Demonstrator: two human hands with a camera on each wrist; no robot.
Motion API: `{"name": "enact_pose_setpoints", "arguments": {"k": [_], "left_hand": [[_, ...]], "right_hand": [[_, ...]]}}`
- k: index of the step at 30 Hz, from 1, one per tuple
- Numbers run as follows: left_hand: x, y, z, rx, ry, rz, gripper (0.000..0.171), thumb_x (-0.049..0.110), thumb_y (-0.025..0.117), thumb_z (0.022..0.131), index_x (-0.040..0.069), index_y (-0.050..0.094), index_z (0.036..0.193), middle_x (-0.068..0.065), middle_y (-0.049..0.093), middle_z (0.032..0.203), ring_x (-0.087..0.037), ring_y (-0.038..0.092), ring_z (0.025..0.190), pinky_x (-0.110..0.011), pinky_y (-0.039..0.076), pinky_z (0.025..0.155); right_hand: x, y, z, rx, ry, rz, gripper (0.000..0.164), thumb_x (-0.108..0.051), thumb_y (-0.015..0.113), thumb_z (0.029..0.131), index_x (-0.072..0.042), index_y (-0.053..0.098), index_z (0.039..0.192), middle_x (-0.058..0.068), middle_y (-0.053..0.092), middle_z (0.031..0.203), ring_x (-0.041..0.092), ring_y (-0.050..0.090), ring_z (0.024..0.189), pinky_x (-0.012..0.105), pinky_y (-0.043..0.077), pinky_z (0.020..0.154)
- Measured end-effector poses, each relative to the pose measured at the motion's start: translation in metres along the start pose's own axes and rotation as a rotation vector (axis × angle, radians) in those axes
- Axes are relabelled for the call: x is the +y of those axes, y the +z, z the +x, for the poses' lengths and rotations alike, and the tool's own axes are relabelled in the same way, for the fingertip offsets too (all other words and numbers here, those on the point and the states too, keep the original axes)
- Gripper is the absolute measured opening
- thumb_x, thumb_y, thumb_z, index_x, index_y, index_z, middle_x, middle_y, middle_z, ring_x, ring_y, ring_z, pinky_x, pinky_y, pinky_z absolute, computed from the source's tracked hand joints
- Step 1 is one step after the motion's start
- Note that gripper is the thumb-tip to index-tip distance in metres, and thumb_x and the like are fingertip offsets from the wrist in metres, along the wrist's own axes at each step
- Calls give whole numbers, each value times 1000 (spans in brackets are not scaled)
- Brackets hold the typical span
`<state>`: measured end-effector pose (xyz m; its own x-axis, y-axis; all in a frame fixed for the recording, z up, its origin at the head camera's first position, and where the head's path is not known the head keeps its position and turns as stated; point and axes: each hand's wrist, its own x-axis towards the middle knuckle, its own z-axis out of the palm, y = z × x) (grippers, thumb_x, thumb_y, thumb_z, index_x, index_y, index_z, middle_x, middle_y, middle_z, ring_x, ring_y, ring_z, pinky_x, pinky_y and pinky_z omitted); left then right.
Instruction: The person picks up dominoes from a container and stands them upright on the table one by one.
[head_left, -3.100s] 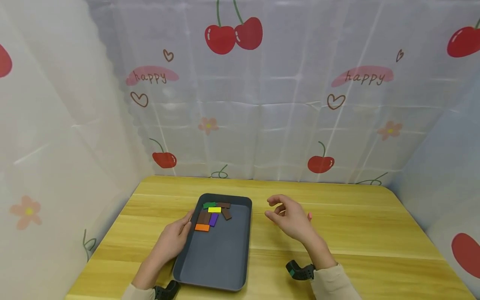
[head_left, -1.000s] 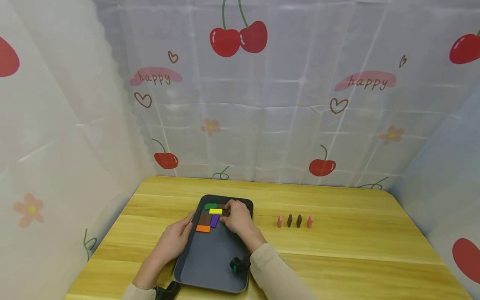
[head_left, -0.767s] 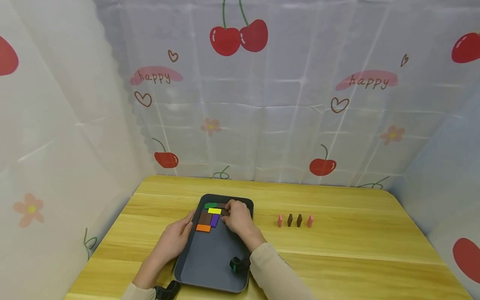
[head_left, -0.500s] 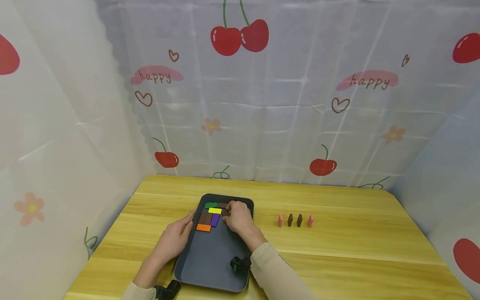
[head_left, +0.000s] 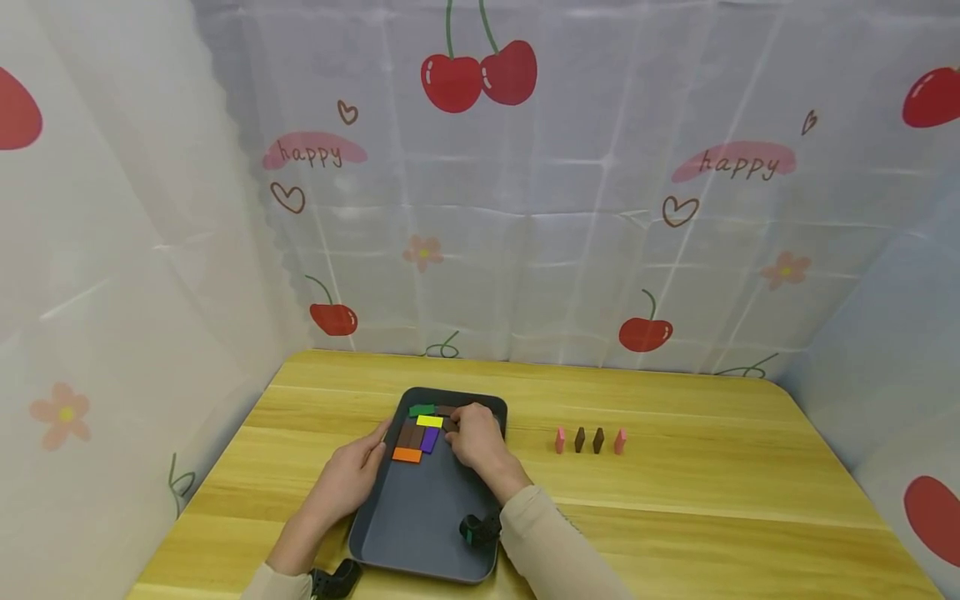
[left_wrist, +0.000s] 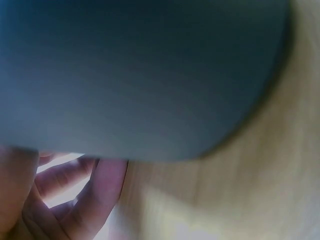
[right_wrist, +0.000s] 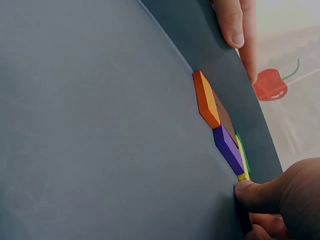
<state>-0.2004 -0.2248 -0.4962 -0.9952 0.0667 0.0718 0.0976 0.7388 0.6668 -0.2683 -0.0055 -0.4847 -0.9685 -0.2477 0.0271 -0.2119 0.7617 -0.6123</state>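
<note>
Between thumb [right_wrist: 260, 196] and fingertips of the right hand [head_left: 480, 437], nearer of the two: brown block [head_left: 449, 424], pinched at the far end of the dark grey tray [head_left: 423, 517], mostly covered, long axis not readable, just right of yellow block [head_left: 430, 422] and purple block [head_left: 429, 439]. At the tray's left rim, left hand [head_left: 348, 475] with grip on the edge; beyond the right rim, row of upright blocks [head_left: 579, 440] on the table [head_left: 675, 467]. Compared with about three seconds earlier: right hand now inside the tray instead of above the table, full row exposed.
</note>
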Motion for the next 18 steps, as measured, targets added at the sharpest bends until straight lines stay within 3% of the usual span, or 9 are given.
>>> {"name": "enact_pose_setpoints", "arguments": {"k": [18], "left_hand": [[1,0,0,-1,3,1,50,22,49,110,14,42,159,-14,55,152,-33,55,139,-54,47,109]], "right_hand": [[-8,-12,-9,86,-41,36,28,-14,74,96,-2,74,121,10,65,103,22,60,94,42,56,86]]}}
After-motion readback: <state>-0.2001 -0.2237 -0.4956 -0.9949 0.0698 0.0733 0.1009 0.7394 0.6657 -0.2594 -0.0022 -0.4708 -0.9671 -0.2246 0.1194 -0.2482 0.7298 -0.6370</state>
